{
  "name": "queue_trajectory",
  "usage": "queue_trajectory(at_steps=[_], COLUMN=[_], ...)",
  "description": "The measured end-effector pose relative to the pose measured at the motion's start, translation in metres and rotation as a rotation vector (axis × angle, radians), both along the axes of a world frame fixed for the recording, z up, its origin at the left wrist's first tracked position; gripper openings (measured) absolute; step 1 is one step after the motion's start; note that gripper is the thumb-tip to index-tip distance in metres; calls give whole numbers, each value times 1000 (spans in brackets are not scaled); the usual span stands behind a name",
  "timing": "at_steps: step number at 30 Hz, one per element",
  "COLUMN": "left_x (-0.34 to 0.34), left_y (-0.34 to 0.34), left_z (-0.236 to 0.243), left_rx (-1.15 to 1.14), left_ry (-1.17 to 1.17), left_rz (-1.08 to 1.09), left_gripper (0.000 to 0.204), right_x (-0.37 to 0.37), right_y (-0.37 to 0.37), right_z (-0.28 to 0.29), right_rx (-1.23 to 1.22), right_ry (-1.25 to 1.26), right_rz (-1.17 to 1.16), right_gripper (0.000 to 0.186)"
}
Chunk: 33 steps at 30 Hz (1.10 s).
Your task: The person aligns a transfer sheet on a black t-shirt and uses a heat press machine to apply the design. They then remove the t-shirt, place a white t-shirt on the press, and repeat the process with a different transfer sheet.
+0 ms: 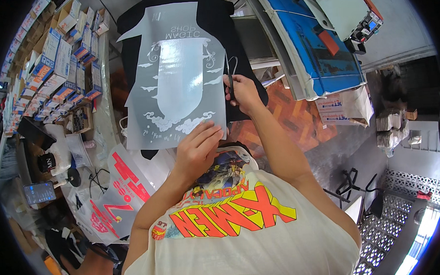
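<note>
A translucent grey sheet (142,106) with white printed lettering, clouds and a tall arched shape lies over black fabric (246,53). My left hand (200,143) rests on the sheet's lower right part, fingers lying flat and close together, its thumb hidden. At the right edge of the sheet, my right hand (240,92) grips black scissors (231,80), their blades pointing away from me along that edge; whether the blades touch the sheet I cannot tell.
Several stacked small boxes (60,66) fill the left shelf. Below them are a phone (39,193) and pink-printed white sheets (121,186). At upper right stands a blue-topped machine (304,45). A herringbone floor (288,124) shows beneath, and black stools (350,186) stand lower right.
</note>
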<state>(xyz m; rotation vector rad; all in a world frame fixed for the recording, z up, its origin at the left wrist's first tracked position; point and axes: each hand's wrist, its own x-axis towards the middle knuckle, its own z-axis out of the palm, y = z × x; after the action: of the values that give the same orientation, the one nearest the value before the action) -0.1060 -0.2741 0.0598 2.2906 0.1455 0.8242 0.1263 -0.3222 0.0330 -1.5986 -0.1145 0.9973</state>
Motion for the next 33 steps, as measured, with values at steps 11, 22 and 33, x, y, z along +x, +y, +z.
queue_trajectory(at_steps=[11,22,33], left_x=[18,-72,-297], left_y=[57,36,-23], left_z=[-9,-41,-324], left_rx=[-201,-1250,-2243], left_ry=[200,170,-212], left_rz=[98,220,679], left_gripper=[45,29,23], right_x=[-11,-114,-24], right_y=[-1,-26,42], right_z=[0,40,43], right_rx=[-15,314,146], right_ry=[-65,679,-1128], right_rz=[-123,598,777], right_gripper=[53,42,51])
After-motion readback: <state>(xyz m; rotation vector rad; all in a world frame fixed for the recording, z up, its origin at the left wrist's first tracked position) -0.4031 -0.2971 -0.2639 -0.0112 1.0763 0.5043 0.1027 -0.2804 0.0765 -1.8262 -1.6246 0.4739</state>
